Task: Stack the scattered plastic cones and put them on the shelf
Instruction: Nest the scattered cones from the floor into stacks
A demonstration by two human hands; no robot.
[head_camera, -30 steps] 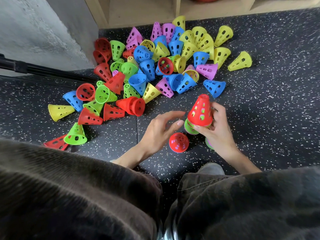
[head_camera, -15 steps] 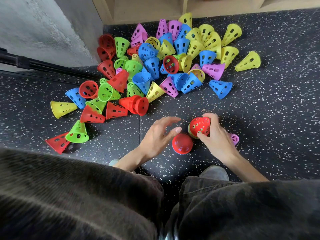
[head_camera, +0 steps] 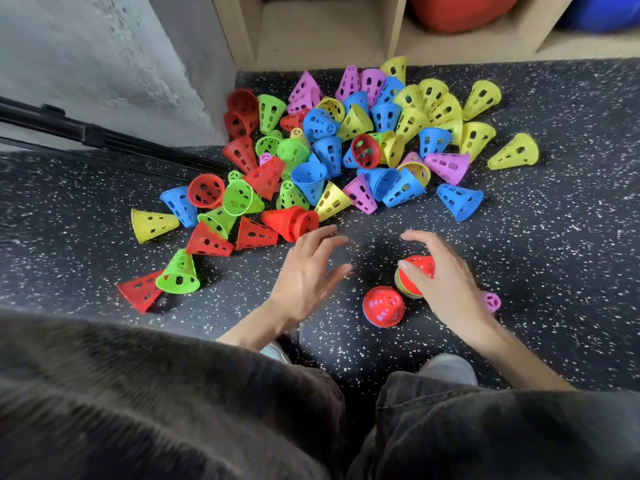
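Left hand (head_camera: 304, 271): fingers spread, holding nothing, above the floor (head_camera: 554, 271).
Right hand (head_camera: 446, 282): fingers spread, over a short cone stack (head_camera: 414, 277).
Red cone (head_camera: 383, 306): upright, between the hands.
Cone pile (head_camera: 346, 150): scattered before the shelf (head_camera: 329, 32).
Tripod legs (head_camera: 86, 133): left of the pile.

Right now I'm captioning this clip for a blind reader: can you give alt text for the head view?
A person's open left hand and right hand hover over a speckled floor, the right above a red-topped cone stack. A pile of scattered cones lies before a wooden shelf.

Glossy plastic cones (head_camera: 349, 140), speckled rubbery floor (head_camera: 554, 237)
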